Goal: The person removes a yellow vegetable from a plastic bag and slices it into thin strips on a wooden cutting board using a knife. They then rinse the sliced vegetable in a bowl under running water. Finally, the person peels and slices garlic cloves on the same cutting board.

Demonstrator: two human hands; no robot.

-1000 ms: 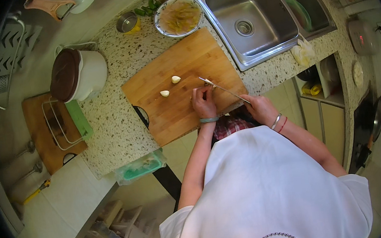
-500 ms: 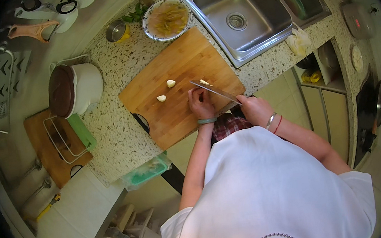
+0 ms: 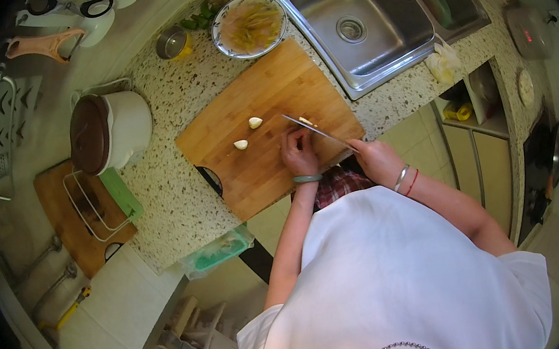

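Note:
My right hand (image 3: 379, 160) is wrapped round the handle of a kitchen knife (image 3: 314, 129). Its blade slants across the right part of a wooden cutting board (image 3: 252, 177), the tip pointing to the far left. Close on the near side of the blade, my left hand (image 3: 299, 152) rests on the board with its fingers curled in; whatever lies under the fingertips is hidden. Small pale cut pieces (image 3: 308, 121) lie just beyond the blade. Two peeled garlic cloves, a farther one (image 3: 256, 122) and a nearer one (image 3: 241, 145), sit on the board left of my left hand.
Behind the board stands a patterned plate (image 3: 216, 34) of yellowish strips in liquid, beside a small metal cup (image 3: 172, 43). A double steel sink (image 3: 352, 90) is at the far right. To the left are a white pot with a brown lid (image 3: 89, 134) and another wooden board (image 3: 58, 204).
The whole view has shifted slightly. The knife blade has tilted and shows a narrower face, its tip slightly farther from me. Both hands keep nearly the same places, and the cloves lie where they were.

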